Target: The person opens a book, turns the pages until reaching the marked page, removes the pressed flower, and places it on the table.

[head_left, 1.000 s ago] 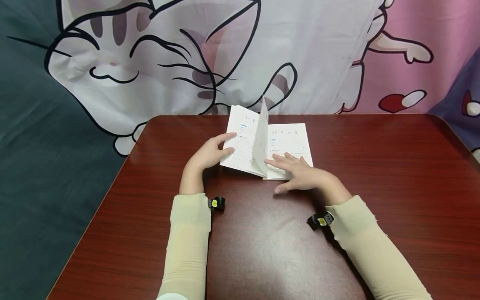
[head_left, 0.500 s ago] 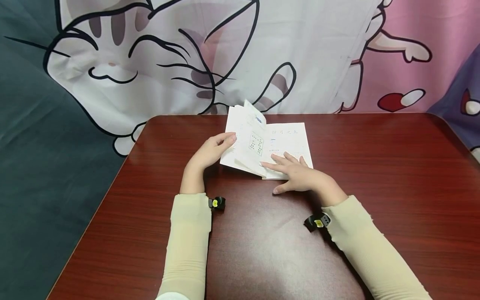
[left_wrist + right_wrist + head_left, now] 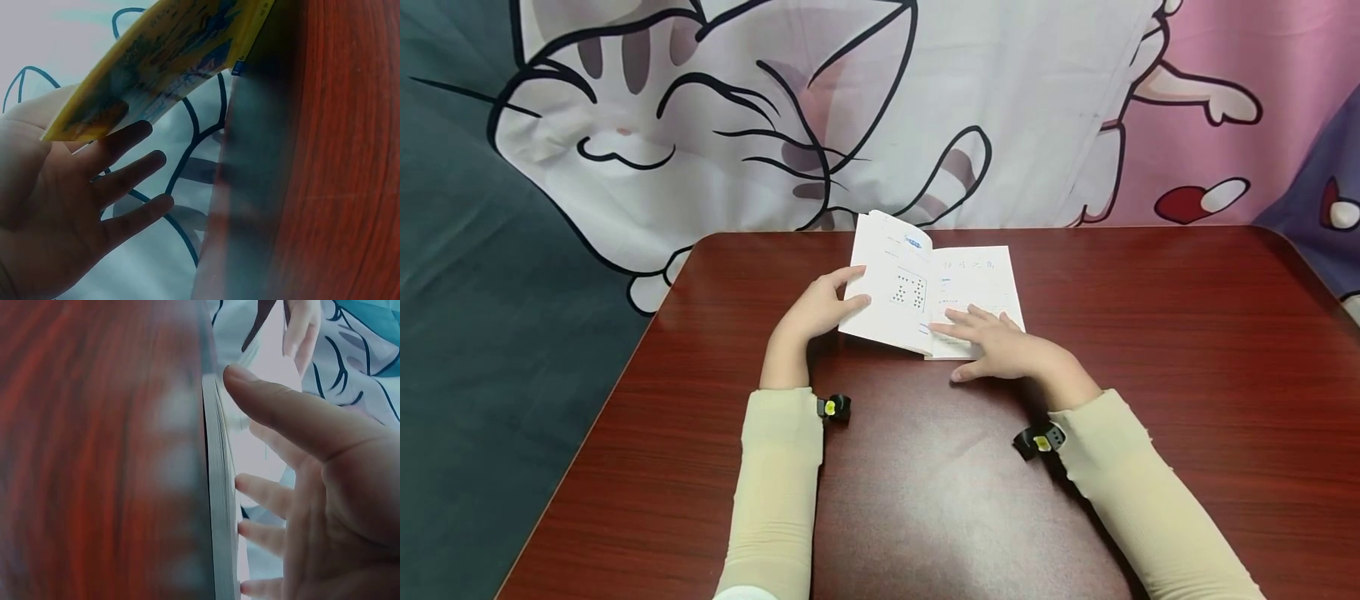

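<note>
Cat-print curtain point(image 3: 1030, 108) backs the wooden surface point(image 3: 910, 483); my open book point(image 3: 934, 292) lies near it. My left hand point(image 3: 818, 307) pinches the raised left half point(image 3: 883, 308); my right hand point(image 3: 1006, 350) rests, fingers spread, on the right page point(image 3: 977, 283). Slackening that pinch could let leaves spring over.

Pale yellow sleeves point(image 3: 779, 475) carry small black wrist cameras point(image 3: 839, 408) marked with yellow.

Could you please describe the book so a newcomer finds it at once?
On the reddish-brown table, look near the far edge. There the open book is held by the left hand, with the right hand over its right page. Only it has white pages with small print.
</note>
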`<state>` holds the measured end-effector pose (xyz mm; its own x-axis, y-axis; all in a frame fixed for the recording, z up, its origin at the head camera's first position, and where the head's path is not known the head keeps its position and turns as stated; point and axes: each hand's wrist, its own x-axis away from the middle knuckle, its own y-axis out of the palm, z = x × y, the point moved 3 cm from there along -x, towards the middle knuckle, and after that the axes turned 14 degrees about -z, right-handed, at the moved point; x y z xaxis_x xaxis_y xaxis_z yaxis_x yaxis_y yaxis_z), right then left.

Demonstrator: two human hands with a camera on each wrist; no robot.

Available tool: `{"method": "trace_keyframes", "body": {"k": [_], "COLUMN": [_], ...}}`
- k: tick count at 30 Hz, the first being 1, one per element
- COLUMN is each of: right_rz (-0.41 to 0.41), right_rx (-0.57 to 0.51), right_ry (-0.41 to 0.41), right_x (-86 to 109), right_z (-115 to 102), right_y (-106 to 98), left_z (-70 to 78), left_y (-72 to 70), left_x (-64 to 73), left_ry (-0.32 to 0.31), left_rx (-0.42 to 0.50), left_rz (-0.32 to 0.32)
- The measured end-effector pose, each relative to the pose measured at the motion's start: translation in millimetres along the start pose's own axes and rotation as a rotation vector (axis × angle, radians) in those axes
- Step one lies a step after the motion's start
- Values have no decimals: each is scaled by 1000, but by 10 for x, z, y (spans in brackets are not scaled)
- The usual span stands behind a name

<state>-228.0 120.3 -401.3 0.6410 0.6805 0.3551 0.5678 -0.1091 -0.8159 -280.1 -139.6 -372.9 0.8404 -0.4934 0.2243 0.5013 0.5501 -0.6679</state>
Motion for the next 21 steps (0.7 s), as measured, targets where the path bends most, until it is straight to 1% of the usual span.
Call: {"method": "trace_keyframes", "body": {"k": [4,9,12,16,21], "right_rz": [15,12,4,-8,-17], "right_rx": [-43,-81,-129,-195,-259], "right_ry": [3,61,92,95,87], "right_x": [59,161,242,337,403], "right_z": [103,346,493,636,733], "right_y": [-58,-126,-161,-187,-191], "left_z": [2,4,11,15,18], "left_y": [0,-6,-6,-7,-1], "left_x": [4,8,6,10,15], "left_ry": [-1,-4,0,4,11], "left_rx": [8,22,24,22,20], "left_rz": [-2,-10,-14,-14,-15]}}
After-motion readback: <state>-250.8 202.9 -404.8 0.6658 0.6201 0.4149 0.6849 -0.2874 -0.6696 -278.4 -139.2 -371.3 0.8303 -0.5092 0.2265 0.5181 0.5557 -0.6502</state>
